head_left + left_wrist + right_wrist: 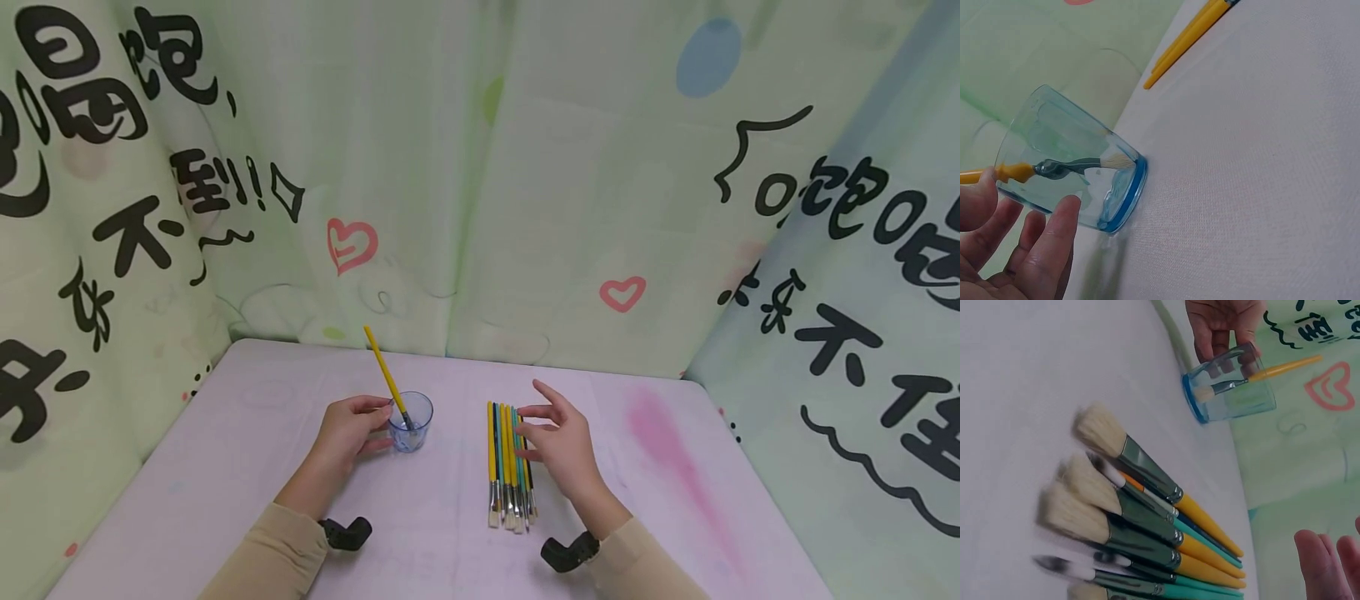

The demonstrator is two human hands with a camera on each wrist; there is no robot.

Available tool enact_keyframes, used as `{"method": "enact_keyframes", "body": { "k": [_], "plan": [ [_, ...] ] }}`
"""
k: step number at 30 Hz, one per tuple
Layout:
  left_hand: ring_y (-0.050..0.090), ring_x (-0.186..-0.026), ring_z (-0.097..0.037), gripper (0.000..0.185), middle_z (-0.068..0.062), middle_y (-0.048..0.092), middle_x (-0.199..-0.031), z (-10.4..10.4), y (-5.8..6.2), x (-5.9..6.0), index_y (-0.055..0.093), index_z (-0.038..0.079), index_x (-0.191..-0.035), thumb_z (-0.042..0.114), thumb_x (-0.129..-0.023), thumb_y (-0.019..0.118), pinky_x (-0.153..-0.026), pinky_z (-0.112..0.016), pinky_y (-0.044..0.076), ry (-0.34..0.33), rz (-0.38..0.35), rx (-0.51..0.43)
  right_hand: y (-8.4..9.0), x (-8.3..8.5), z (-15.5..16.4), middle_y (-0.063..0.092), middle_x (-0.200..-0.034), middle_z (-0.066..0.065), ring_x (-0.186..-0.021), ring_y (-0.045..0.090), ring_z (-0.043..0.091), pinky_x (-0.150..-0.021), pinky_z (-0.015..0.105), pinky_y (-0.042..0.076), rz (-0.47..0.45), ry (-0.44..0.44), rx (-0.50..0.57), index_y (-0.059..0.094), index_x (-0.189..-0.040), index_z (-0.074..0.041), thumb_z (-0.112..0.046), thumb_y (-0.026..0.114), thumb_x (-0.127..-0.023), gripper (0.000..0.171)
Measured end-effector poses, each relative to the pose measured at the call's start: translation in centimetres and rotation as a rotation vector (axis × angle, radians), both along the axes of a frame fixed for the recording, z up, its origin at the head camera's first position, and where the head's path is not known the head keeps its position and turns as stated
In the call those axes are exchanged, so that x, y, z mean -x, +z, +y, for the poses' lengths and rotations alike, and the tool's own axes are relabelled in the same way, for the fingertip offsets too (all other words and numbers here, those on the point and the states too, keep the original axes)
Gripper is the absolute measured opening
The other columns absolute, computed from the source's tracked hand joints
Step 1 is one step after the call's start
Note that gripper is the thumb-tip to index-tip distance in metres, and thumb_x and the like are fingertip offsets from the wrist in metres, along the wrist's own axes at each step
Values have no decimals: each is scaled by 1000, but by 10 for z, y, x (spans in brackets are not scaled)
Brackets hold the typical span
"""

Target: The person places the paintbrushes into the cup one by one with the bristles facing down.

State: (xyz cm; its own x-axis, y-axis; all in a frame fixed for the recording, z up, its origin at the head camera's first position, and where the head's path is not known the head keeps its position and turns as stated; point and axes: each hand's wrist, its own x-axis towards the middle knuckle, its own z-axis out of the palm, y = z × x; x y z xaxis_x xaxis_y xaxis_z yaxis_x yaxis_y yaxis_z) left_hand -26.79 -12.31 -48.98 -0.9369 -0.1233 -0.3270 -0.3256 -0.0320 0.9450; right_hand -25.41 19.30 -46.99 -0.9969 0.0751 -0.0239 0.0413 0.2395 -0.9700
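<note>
One brush (384, 371) leans in the cup (422, 417); other brushes (507, 458) lie outside. Left hand (347, 429) holds the cup, fingers bent; right hand (564, 442), fingers spread, holds nothing.

On pale pink cloth-covered table (450, 508): clear bluish tapered cup (423, 415), yellow-handled paintbrush (384, 365) leaning inside, bristles down. Right of cup: row of yellow- and teal-handled paintbrushes (507, 450), side by side, bristles toward person. Left hand (348, 433) at cup's left side, right hand (562, 437) at row's right edge. Behind table: pale green printed fabric curtain (555, 208).
</note>
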Motion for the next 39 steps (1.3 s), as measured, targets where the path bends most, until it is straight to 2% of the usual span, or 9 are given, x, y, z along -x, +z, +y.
{"method": "enact_keyframes", "body": {
  "k": [6,10,14,21,32,39],
  "plan": [
    [70,-105,-25,32,-19,67,-125,1,-1,1,71,2,-134,15,-105,72,-87,-41,69,-4,4,-1,-3,-1,8,70,-130,21,-97,78,32,-70,42,70,-41,-39,-41,50,-160,-30,-4,76,-96,74],
    [70,-105,-24,31,-20,66,-127,0,-2,1,71,3,-133,14,-105,72,-87,-40,69,2,0,-4,-6,1,12,69,-131,23,-97,79,33,-71,45,70,-66,-36,-68,49,-160,-28,-2,74,-96,74],
    [71,-105,-24,31,-19,67,-128,-1,-2,2,71,4,-134,15,-105,72,-87,-40,69,1,-6,-4,-8,5,14,69,-130,22,-94,78,31,-68,43,70,-94,-32,-132,48,-161,-26,-2,73,-97,73],
    [70,-105,-24,32,-19,67,-128,-1,-2,1,71,4,-134,16,-105,72,-89,-41,69,-3,-3,-1,-15,13,20,71,-120,19,-81,73,23,-62,37,68,-154,-34,-248,48,-162,-20,-4,75,-95,74],
    [70,-106,-24,31,-19,66,-130,0,-2,2,71,5,-135,16,-105,71,-89,-40,68,-1,-11,-5,-20,24,25,71,-105,14,-73,67,23,-59,33,66,-232,1,-376,52,-158,-15,-2,80,-91,75],
    [70,-105,-24,32,-16,67,-124,-1,-3,1,71,3,-134,15,-105,72,-87,-41,69,-5,1,-8,-24,29,25,69,-95,11,-65,65,22,-57,30,65,-277,33,-430,56,-155,-13,-1,81,-89,72]
  ]
}}
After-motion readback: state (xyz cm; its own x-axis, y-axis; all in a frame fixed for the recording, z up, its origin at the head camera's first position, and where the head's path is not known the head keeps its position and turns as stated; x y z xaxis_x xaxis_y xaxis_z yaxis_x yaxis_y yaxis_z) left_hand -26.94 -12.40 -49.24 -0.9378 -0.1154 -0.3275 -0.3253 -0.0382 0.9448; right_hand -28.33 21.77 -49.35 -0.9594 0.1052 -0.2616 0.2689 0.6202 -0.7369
